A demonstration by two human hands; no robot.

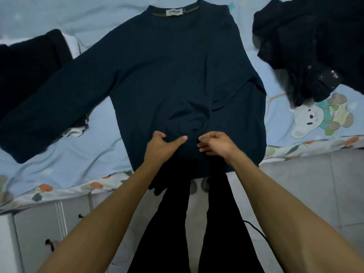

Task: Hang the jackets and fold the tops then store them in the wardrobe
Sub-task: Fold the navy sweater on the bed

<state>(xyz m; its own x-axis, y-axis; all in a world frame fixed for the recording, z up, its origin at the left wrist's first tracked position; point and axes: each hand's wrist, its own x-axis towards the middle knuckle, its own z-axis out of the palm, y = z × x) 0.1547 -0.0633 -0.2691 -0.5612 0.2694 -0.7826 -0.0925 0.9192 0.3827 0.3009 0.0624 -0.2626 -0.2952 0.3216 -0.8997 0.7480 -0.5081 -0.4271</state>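
Head view is showing the dark blue top point(167, 75) lying flat on the bed sheet point(275, 123), collar farthest from the person, while the left hand point(160, 146) and right hand point(214, 143) are apparently pinching bunched fabric near its hem.

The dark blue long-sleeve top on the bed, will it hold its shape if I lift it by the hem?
Probably not. The dark blue top already bunches where the left hand and right hand pinch it, so it looks floppy. Its spread sleeve would likely dangle.
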